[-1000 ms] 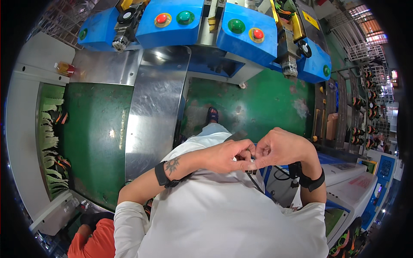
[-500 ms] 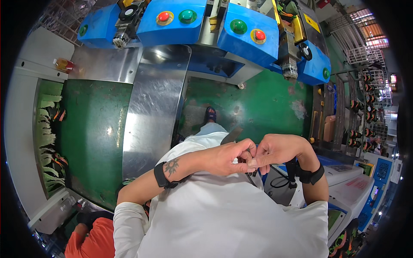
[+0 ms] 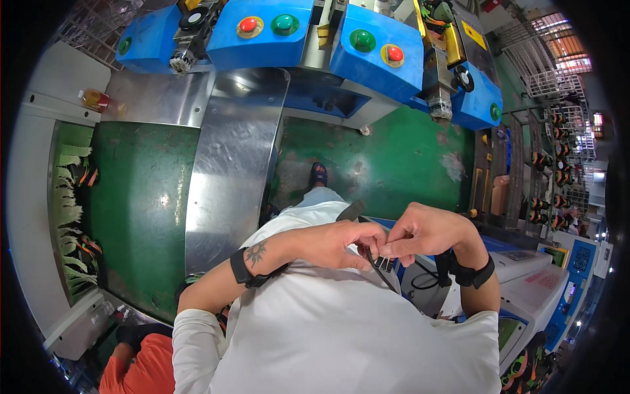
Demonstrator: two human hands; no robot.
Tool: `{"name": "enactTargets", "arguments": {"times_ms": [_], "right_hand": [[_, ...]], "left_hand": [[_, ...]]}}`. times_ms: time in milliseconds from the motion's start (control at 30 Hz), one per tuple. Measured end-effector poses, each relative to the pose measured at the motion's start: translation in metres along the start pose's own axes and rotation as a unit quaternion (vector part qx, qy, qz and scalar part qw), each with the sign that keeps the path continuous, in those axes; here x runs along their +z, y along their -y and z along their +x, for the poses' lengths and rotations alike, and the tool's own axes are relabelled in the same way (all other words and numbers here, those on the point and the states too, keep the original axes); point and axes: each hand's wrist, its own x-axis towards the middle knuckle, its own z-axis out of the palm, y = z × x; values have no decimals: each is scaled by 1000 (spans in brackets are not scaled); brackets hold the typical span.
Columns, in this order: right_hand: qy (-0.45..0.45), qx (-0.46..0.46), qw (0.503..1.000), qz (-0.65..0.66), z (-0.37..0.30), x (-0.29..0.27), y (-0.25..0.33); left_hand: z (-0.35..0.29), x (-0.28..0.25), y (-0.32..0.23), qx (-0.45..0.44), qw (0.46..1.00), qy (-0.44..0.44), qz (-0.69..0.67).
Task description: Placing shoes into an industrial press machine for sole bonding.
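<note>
In front of my waist my two hands meet, fingertips together. My left hand (image 3: pixel 349 243) is closed in a pinch on a thin black cord (image 3: pixel 383 276), which runs down from its fingers over my white shirt. My right hand (image 3: pixel 423 231) is bent at the wrist, thumb and forefinger pinched together against the left fingertips; what lies between them is too small to make out. Just beneath the fingers shows a small dark piece with bright metal bars (image 3: pixel 385 263). A dark strap end (image 3: pixel 352 211) sticks out beyond my left hand. Black bands circle both wrists.
Ahead stand blue machine housings (image 3: pixel 377 56) with red and green buttons. A steel conveyor plate (image 3: pixel 230 171) runs along my left. Racks of shoes (image 3: pixel 561 161) stand at the right, near a white machine (image 3: pixel 528 289). A person in an orange shirt (image 3: pixel 146 364) is behind left.
My hands have drawn slightly apart at the fingertips. The black cord and the metal bars beneath the fingers now show more plainly.
</note>
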Motion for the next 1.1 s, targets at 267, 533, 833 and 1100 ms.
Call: {"name": "enactTargets", "arguments": {"times_ms": [267, 533, 833, 1100], "right_hand": [[-52, -47, 997, -8, -5, 11, 0], [-83, -34, 995, -47, -11, 11, 1], [-69, 14, 992, -101, -11, 20, -2], [34, 76, 984, -156, -16, 17, 12]], "left_hand": [[2, -3, 7, 39, 998, -39, 28], [4, -5, 12, 46, 998, -43, 15], [7, -3, 11, 59, 995, -66, 51], [5, -1, 9, 50, 993, -101, 33]]}}
